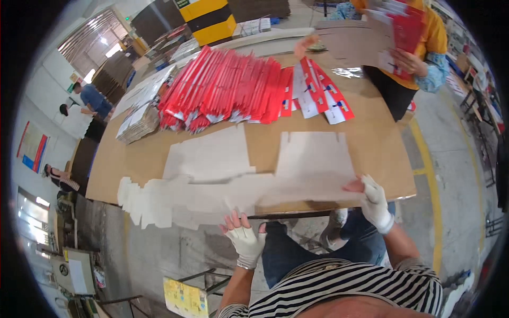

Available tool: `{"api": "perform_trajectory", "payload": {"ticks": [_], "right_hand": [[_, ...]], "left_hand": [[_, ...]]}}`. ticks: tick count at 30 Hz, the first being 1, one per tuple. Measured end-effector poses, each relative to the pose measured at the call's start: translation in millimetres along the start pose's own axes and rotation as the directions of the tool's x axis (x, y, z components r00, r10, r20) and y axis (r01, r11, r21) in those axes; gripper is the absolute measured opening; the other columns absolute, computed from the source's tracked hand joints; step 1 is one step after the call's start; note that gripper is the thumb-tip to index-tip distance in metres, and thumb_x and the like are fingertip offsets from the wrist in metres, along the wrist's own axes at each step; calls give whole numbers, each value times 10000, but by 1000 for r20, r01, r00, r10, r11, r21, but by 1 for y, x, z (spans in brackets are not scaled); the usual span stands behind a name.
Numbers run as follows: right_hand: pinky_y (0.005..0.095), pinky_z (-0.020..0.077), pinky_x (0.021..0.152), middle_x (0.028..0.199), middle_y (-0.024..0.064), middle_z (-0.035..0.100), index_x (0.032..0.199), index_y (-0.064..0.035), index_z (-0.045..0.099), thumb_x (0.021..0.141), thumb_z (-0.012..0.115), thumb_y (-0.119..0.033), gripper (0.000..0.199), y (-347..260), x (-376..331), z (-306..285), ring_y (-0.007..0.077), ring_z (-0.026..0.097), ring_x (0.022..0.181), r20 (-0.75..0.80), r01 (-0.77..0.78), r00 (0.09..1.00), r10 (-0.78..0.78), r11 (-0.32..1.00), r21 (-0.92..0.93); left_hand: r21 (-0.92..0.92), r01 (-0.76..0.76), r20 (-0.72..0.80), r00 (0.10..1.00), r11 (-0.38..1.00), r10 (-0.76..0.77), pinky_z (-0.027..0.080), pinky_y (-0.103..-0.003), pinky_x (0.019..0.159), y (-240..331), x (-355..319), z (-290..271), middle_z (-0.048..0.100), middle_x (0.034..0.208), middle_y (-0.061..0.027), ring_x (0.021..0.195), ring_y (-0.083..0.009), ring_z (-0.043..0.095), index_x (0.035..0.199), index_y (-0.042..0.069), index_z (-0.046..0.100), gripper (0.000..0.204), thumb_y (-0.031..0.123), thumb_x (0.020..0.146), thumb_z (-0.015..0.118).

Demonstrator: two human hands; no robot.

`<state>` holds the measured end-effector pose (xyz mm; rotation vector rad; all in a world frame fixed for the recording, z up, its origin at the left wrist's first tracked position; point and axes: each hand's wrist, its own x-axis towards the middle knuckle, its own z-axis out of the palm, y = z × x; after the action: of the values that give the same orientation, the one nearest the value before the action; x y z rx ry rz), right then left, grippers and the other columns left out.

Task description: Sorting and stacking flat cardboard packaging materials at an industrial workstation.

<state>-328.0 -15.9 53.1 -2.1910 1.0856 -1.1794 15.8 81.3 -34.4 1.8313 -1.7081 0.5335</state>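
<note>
A grey-white flat cardboard blank (314,161) with cut flaps lies along the near side of the table in front of me. My right hand (375,205), in a white fingerless glove, pinches its right end between thumb and fingers. My left hand (244,238), gloved the same way, is at the near edge with fingers spread; whether the fingertips touch the cardboard I cannot tell. More pale cardboard pieces (146,201) overlap at the left and jut past the table edge. Part of the blank's near side is blurred.
A large heap of red-and-white folded packages (222,87) covers the far side of the brown table (379,159), beside a grey cardboard stack (139,123). Across the table a person in yellow (436,32) holds red packages and cardboard. A yellow-topped stool (185,298) stands at lower left.
</note>
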Motion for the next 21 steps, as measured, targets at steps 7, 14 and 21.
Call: {"api": "perform_trajectory", "payload": {"ticks": [7,14,21], "right_hand": [[420,309,1118,937,65,718,924,-50,711,746,521,53,280,22,-106,-63,228,655,942,55,-372,928,368,918,137],[449,308,1126,952,52,713,909,-74,708,713,550,70,290,50,-156,-113,244,624,1025,-205,-465,867,454,885,-6],[401,423,981,1081,80,685,1036,-74,681,682,731,-28,361,61,-176,-99,300,609,1046,-235,-439,891,387,867,-237]], "left_hand": [[-288,-500,355,736,817,576,337,-462,1096,57,58,47,584,1268,-76,1249,-266,490,1133,73,627,407,159,736,646],[-790,-268,330,571,551,751,425,-395,974,103,101,68,625,1175,-72,1119,-275,551,1109,77,669,384,85,726,654],[-506,-166,386,834,847,394,406,-434,960,135,82,106,552,1315,-93,1225,-300,477,1126,92,671,407,259,760,727]]}}
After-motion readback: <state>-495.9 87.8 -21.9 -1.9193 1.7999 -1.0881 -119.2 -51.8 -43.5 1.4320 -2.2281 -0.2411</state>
